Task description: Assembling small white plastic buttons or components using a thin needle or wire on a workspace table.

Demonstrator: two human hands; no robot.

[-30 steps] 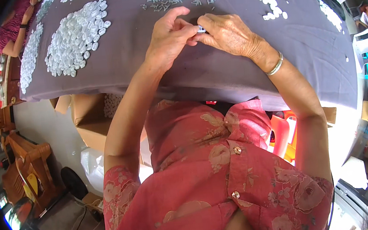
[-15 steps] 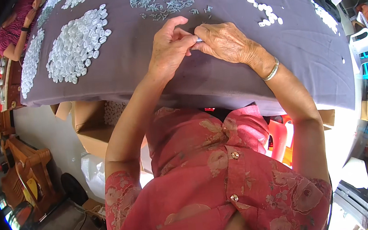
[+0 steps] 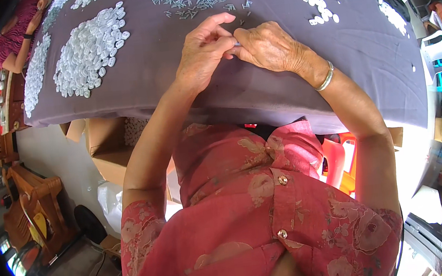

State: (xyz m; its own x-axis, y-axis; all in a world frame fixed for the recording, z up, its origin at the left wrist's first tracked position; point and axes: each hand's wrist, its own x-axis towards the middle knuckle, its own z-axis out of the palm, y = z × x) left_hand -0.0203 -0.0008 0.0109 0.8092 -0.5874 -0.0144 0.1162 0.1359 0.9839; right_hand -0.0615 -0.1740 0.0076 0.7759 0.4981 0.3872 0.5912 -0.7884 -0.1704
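Together both hands [image 3: 236,47] pinch a small part [image 3: 236,43] over grey cloth [image 3: 183,82]

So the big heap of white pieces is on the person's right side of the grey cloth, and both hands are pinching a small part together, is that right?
Not quite. In the head view the big heap of white pieces lies on the person's left side of the grey cloth. The rest holds: the left hand and right hand meet, pinching a small part between them.

Wooden chair [image 3: 29,212] and cardboard box [image 3: 106,150] stand on grey floor [image 3: 68,272].
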